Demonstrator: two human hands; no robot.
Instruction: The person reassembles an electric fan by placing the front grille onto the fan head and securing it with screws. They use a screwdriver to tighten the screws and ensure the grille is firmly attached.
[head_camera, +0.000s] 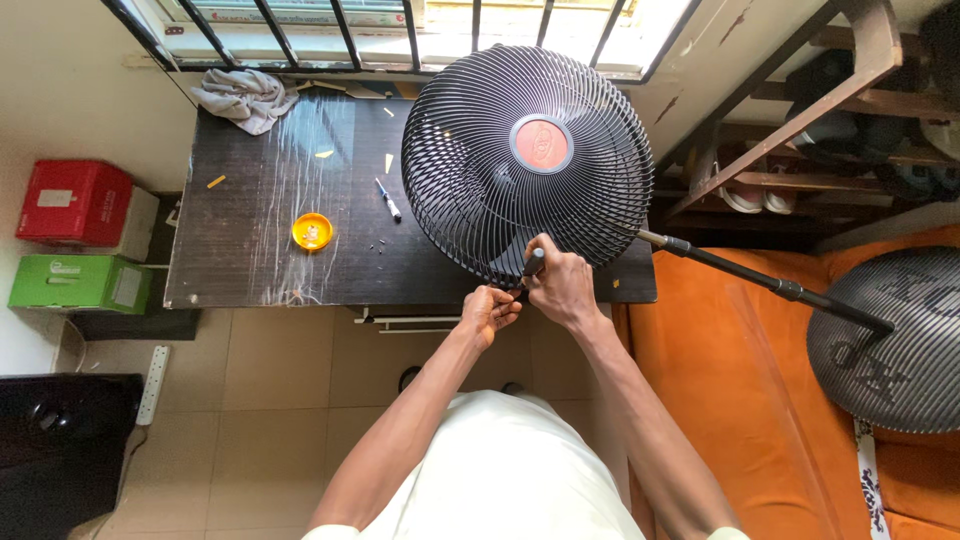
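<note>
At six o'clock on the fan grille (480, 150), my right hand (562, 285) grips a screwdriver (533, 263); left hand (488, 310) pinches the rim fastener; grille not yet off.

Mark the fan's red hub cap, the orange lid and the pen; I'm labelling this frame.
red hub cap (541, 144), head view, cap centre.
orange lid (312, 232), head view, middle.
pen (388, 199), head view, mid-barrel.

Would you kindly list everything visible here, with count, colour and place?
Round wire-grille fan head: one, black with red hub, lying on table.
Dark wooden table: one, under window.
Round plastic lid: one, orange, on table.
Crumpled cloth: one, grey, table's far corner.
Pen: one, blue-white, on table.
Cardboard boxes: two, red and green, left.
Orange sofa: one, right.
Left hand: at grille's lower rim.
Right hand: gripping black tool handle.
</note>
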